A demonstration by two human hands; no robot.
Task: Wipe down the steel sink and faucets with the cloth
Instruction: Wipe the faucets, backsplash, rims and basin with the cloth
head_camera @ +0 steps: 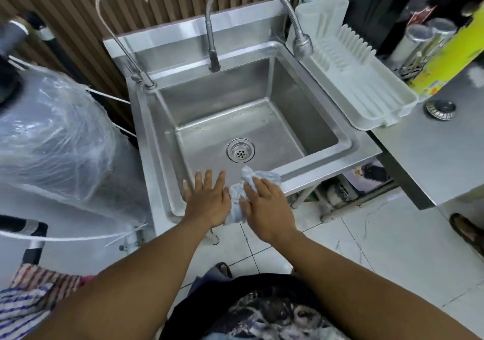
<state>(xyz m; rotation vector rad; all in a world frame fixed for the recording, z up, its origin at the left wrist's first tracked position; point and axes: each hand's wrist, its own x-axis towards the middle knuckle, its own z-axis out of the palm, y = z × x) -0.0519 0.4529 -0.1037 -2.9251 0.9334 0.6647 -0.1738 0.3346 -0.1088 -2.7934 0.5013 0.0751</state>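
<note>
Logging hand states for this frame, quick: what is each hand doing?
Left hand: open, fingers spread, flat on the sink near rim.
Right hand: closed, holding the bunched cloth on that rim.

Bare forearms [162, 261], black garment [235, 284], grey-and-white print [275, 313], dark sandal [222, 269]
</note>
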